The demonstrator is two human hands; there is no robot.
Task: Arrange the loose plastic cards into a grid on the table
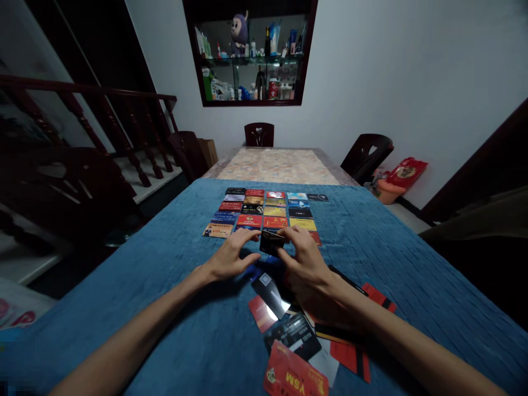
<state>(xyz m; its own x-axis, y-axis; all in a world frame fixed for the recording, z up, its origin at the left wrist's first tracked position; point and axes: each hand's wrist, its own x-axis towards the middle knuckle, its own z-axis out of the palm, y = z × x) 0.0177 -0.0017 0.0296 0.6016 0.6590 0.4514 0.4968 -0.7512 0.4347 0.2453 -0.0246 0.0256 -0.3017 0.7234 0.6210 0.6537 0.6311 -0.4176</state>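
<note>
My right hand [307,256] pinches a small black card [271,242] between thumb and fingers, tilted above the table. On the card's other side is my left hand [233,254], its thumb and index finger spread apart; the index fingertip is at or very near the card's left edge. Beyond both hands lie rows of colourful cards [249,221], laid out in columns. A loose heap of cards is spread below my hands, with a dark card [271,296], a black card with print [293,335] and a red YSM card [295,371] on view. My right forearm hides part of the heap.
A blue cloth [165,242] covers the near part of the table, with a patterned tabletop [280,165] beyond. Dark wooden chairs [367,157] stand around it. A wooden railing [94,91] runs along the left, and a wall cabinet [251,60] holds bottles and a plush toy.
</note>
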